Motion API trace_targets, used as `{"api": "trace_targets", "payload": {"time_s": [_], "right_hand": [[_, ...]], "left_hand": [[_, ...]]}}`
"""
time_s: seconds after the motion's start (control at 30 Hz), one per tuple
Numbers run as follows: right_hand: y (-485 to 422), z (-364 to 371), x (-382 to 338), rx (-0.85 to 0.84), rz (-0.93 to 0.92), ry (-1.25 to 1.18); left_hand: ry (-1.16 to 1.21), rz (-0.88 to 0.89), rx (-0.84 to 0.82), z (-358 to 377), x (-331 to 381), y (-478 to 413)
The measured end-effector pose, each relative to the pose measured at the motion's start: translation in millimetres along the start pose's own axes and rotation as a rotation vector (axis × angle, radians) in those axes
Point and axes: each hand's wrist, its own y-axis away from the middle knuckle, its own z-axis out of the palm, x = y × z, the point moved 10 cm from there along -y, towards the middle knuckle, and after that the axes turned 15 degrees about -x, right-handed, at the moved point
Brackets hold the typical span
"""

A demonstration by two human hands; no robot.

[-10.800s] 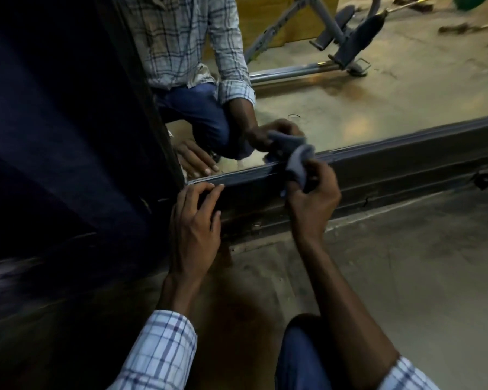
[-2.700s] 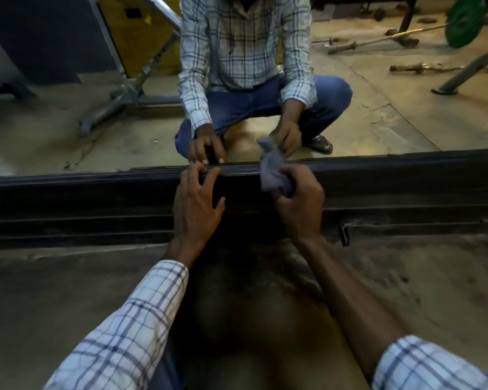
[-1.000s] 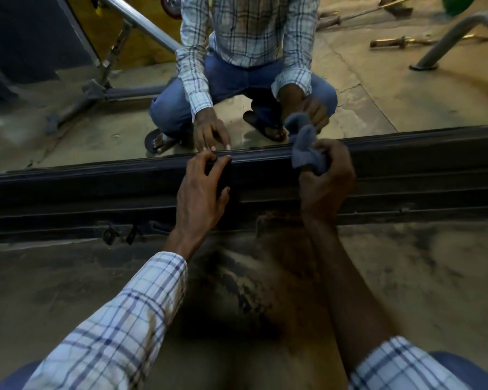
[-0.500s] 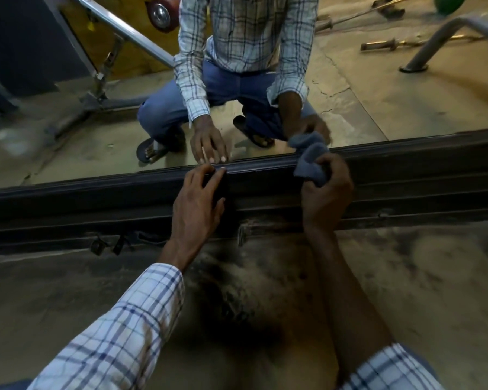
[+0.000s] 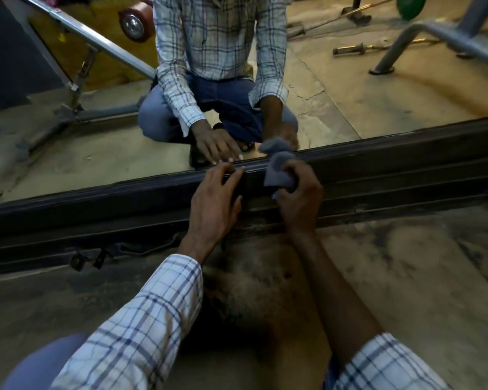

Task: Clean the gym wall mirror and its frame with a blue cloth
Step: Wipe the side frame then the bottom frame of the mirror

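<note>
The wall mirror fills the upper half of the view and reflects a crouching person in a checked shirt. Its dark bottom frame runs across the view, rising to the right. My right hand grips a bunched blue cloth and presses it against the frame's top edge. My left hand rests flat on the frame just left of the cloth, fingers spread and fingertips at the glass edge.
Dusty concrete floor lies below the frame. Small dark metal clips sit at the frame's foot on the left. The mirror reflects a bench frame, a barbell and a green weight plate.
The view has tilted slightly since half a second ago. My right hand with the cloth has slid a little left along the frame, closer to my left hand, which stays planted on the frame.
</note>
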Motion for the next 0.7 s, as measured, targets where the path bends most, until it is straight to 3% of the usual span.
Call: {"api": "trace_targets", "payload": {"time_s": [0.07,0.23,0.4,0.57,0.7], "right_hand": [[2.1,19.3,-13.9,-0.145,-0.114,0.062],[1.5,-52.7,16.1,0.243,0.037,0.032],[-0.6,-37.7,-5.4,0.146,-0.007,0.049],[6.1,-96.3,-3.8,0.416,0.184,0.17],[-4.6,-38.8,-3.3,0.02,0.267,0.368]], "left_hand": [[0.02,0.005,0.009,-1.0,3.6,-4.7],[-0.007,0.029,-0.015,1.7,4.2,-5.8],[0.027,0.052,-0.007,1.8,0.1,-8.2],[0.057,0.095,0.003,3.8,0.2,-9.3],[0.078,0.112,-0.001,3.3,-1.3,-9.2]]}}
